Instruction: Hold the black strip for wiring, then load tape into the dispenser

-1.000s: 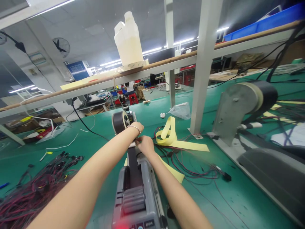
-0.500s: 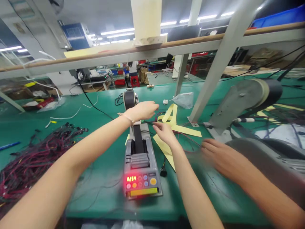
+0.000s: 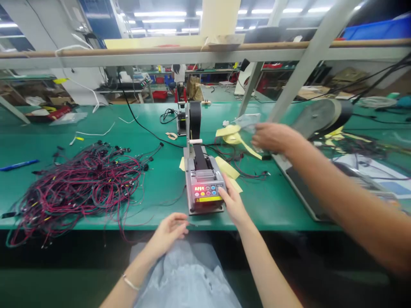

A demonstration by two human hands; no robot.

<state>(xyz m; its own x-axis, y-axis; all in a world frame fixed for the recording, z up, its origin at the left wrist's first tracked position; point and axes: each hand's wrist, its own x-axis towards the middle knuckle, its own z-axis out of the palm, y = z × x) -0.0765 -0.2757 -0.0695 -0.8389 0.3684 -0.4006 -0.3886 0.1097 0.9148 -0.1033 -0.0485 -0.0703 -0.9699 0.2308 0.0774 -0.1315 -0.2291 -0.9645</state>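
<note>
A grey automatic tape dispenser (image 3: 205, 175) with a lit red display stands on the green bench in front of me, carrying a roll of black tape (image 3: 195, 119). My right hand (image 3: 233, 201) grips its right front corner, the thumb on the front by the buttons and the fingers along the side. Just left of the dispenser, at the bench's front edge, my left hand (image 3: 170, 233) is closed with fingers curled. A thin wire end (image 3: 193, 224) pokes out at its fingertips; the rest is hard to make out.
A tangled heap of red and black wires (image 3: 86, 184) covers the bench's left, beside a blue pen (image 3: 19, 165). Yellow paper strips (image 3: 236, 137) lie behind the dispenser. From the right a co-worker's arm (image 3: 321, 171) reaches across, near a second tape roll holder (image 3: 324, 117).
Both my hands have come back from behind the dispenser, the left to the bench edge, the right onto the dispenser. The co-worker's hand has moved farther forward over the yellow strips. The view has shifted.
</note>
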